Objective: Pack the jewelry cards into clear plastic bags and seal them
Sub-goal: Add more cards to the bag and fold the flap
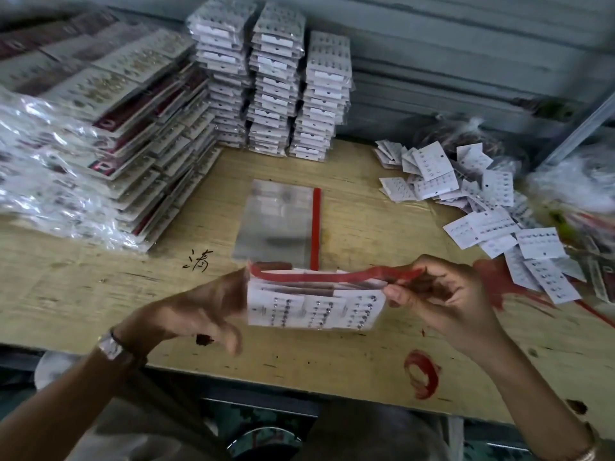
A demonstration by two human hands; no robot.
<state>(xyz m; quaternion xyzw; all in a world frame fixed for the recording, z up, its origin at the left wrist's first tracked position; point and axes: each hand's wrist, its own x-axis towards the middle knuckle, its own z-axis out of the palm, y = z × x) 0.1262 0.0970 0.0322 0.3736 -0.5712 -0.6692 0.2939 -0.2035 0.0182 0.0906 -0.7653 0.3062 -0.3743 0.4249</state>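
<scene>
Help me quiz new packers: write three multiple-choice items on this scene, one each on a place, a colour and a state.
1. Where do the loose cards lie?
A. On the table's right side
B. In a box
C. On the floor

2. What colour is the strip on the flat bag?
A. Blue
B. Red
C. Green

3. What state is the held bag in?
A. Empty
B. Filled with cards
C. Torn in half

Answers:
1 A: they spread out near the right edge.
2 B: a red line runs along that bag's side.
3 B: studded cards show through it, between the left hand and right hand gripping its ends.
</scene>
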